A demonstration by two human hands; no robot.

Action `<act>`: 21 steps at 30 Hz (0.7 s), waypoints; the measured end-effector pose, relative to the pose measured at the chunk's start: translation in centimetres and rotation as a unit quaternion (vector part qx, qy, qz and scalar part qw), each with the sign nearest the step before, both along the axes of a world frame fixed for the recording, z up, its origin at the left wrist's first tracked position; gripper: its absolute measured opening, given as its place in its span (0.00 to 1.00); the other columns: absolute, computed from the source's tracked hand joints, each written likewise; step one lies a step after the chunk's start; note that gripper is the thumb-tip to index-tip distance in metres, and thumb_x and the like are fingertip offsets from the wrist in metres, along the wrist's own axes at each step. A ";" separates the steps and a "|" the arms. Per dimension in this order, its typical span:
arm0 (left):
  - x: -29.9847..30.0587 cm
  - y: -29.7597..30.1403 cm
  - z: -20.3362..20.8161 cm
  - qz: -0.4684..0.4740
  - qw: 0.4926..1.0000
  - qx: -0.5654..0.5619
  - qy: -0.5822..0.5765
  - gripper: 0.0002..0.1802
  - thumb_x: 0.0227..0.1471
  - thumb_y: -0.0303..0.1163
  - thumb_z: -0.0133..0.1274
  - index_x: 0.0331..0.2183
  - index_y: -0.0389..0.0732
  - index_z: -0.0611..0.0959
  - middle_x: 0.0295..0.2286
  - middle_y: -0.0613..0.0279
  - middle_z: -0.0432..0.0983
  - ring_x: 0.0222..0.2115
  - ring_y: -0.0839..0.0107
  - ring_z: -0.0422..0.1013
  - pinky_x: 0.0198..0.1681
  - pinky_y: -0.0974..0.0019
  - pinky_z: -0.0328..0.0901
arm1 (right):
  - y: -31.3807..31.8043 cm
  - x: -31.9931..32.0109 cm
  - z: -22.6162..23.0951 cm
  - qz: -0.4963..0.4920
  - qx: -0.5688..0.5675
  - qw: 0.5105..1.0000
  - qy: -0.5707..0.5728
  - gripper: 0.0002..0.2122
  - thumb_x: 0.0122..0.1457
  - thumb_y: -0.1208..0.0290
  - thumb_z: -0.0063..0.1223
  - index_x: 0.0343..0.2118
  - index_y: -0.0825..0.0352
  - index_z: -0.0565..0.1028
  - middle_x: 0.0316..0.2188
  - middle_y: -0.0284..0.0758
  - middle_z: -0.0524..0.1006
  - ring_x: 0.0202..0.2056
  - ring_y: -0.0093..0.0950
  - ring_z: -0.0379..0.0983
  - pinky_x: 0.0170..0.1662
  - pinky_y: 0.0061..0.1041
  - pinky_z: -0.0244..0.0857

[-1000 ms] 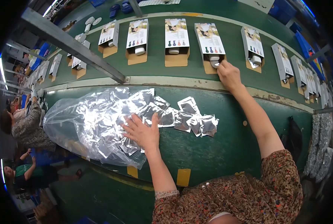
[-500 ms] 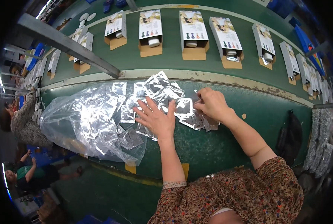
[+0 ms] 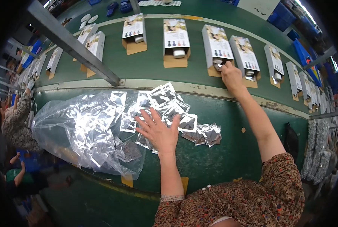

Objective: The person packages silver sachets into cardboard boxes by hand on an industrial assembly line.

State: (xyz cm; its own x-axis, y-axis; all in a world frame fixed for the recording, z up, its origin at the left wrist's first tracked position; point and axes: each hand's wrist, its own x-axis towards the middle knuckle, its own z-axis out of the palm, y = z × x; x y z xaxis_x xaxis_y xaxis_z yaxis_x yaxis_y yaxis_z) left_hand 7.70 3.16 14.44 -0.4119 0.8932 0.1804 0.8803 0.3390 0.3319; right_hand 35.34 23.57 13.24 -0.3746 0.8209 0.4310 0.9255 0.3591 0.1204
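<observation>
My left hand [image 3: 159,134] lies flat with spread fingers on a loose pile of square silver foil sachets [image 3: 159,95]. My right hand [image 3: 232,77] reaches over to the open lower end of a white printed carton [image 3: 217,39]. Its fingers pinch a foil sachet [image 3: 219,67] at the carton's mouth, and most of that sachet is hidden by the hand and carton. A white object [image 3: 217,61] shows inside. Several more sachets [image 3: 211,135] lie fanned out right of my left hand.
A large clear plastic bag [image 3: 49,125] full of sachets lies at the left. Similar open cartons [image 3: 175,33] stand in a row on the green belt [image 3: 153,72]. A metal post [image 3: 83,53] slants across the left. Other people [image 3: 15,113] are at the far left.
My right hand has moved from the sachets on the bench up to a carton, taking a sachet along. The cartons have shifted rightward. My left hand stays on the pile.
</observation>
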 end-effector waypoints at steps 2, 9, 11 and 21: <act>-0.6 0.0 0.5 0.001 1.000 0.002 -0.006 0.53 0.46 0.64 0.55 0.60 0.35 0.60 0.62 0.38 0.47 0.64 0.38 0.36 0.62 0.32 0.33 | 1.8 -0.8 0.0 -0.052 -0.018 0.998 -0.025 0.03 0.52 0.76 0.51 0.27 0.68 0.75 0.32 0.42 0.74 0.32 0.37 0.76 0.33 0.34 0.72; -2.4 -0.3 0.5 -0.018 1.000 0.013 -0.002 0.52 0.46 0.63 0.54 0.60 0.34 0.61 0.62 0.38 0.46 0.63 0.36 0.37 0.62 0.31 0.34 | -5.6 -11.9 6.4 0.045 -0.228 0.950 0.210 0.17 0.51 0.61 0.61 0.34 0.74 0.79 0.34 0.45 0.78 0.37 0.40 0.77 0.41 0.37 0.70; -2.7 -0.3 0.9 -0.019 1.000 0.013 -0.011 0.52 0.46 0.63 0.55 0.60 0.34 0.61 0.62 0.38 0.46 0.63 0.36 0.37 0.62 0.31 0.34 | -6.0 -15.9 6.3 0.060 -0.279 0.922 0.262 0.22 0.47 0.58 0.65 0.37 0.74 0.79 0.33 0.44 0.79 0.36 0.39 0.77 0.40 0.35 0.70; -4.6 0.5 2.0 -0.015 0.999 -0.008 -0.047 0.53 0.44 0.61 0.58 0.60 0.34 0.60 0.63 0.40 0.44 0.65 0.40 0.35 0.63 0.35 0.31 | -7.0 -17.6 3.1 0.056 -0.328 0.738 0.587 0.10 0.51 0.71 0.62 0.32 0.74 0.78 0.23 0.30 0.76 0.25 0.17 0.69 0.29 0.20 0.65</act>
State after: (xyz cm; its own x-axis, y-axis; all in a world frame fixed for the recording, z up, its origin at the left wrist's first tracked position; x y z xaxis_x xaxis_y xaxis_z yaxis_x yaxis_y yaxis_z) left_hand 3.09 3.68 16.47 -0.3991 0.9079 0.1281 0.8551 0.3182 0.4093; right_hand 17.73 16.56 16.32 -0.1410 0.9894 0.0356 0.2148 0.0657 -0.9744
